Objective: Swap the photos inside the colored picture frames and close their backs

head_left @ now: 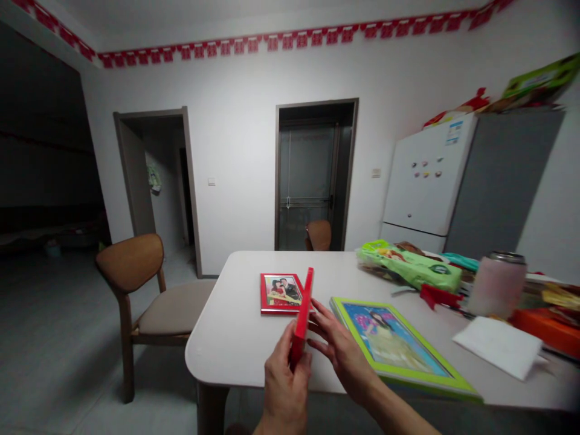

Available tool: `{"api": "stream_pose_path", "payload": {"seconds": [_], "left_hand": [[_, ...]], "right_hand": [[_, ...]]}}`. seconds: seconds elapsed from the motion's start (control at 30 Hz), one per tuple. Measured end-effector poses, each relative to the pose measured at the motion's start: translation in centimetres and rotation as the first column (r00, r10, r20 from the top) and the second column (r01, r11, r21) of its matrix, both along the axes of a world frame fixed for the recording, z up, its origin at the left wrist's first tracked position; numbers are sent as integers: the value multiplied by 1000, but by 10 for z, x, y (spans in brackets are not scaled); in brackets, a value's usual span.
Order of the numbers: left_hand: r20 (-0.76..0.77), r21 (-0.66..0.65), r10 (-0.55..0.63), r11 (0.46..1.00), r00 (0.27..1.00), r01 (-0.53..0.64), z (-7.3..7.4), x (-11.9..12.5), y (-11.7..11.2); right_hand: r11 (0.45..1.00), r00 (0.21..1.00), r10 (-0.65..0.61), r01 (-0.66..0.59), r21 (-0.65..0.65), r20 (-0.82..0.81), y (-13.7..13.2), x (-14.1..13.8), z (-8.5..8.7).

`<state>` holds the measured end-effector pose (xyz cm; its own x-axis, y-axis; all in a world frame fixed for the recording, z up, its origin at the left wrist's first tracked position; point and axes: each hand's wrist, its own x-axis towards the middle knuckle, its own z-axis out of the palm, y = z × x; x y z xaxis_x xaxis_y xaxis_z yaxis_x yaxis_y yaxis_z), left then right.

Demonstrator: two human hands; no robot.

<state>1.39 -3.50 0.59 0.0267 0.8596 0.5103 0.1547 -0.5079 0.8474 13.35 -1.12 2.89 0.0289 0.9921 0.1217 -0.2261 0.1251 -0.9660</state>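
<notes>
My left hand [286, 374] grips a red picture frame [302, 320] near its lower end, thumb and fingers on either side. The frame stands upright over the table and is turned edge-on, so its picture is hidden. My right hand [338, 347] is beside its right face with the fingers stretched out and apart; whether the fingertips touch it I cannot tell. Behind lies a second red picture frame [263, 296] with a photo of two people, partly covered by the held one. A larger green picture frame [446, 379] lies flat to the right of my right hand.
The white table [226, 338] has a rounded left corner. On its right side are a green packet [412, 266], a pink jar [497, 287], white paper [498, 344] and an orange box [550, 329]. A wooden chair [129, 266] stands left; a fridge [426, 181] is behind at right.
</notes>
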Motion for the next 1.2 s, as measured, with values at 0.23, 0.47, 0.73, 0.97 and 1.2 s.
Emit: {"api": "stream_pose_path", "payload": {"seconds": [0.23,0.47,0.73,0.97,1.2], "left_hand": [[-698,181,-34,958,715,221,-33,10,-16],[-801,-4,-140,974,582,229,-61,18,-13],[-785,-61,-163,980,598,187,-49,-17,-7],[-814,-82,-120,992,568,92,-38,-44,-6],[-785,-87,-150,987,601,133,-40,-49,-3]], "right_hand": [[992,998,63,-66,-110,-29,-13,29,-18],[992,887,33,28,-124,461,8,45,-58],[991,468,-130,91,98,874,20,49,-67],[992,204,-124,54,116,971,19,45,-62],[982,139,-176,-38,183,975,34,38,-61]]}}
